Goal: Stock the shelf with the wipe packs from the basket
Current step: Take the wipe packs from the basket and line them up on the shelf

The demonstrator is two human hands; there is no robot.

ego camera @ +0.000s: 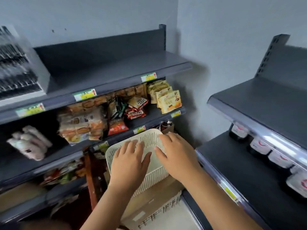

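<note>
The person is reaching both arms forward and is laying both hands on the white slotted basket. The left hand and the right hand are lying side by side, palms down, fingers straight and spread, gripping nothing. The basket is resting on a cardboard box. Wipe packs are standing in a row on the right shelf.

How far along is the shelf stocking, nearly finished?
Looks well along. Done: a row of wipe packs already sits on the right shelf. In hand: the left hand and right hand rest flat on the white basket, holding no pack. Left: no packs show in the basket, though the hands hide part of it.
</note>
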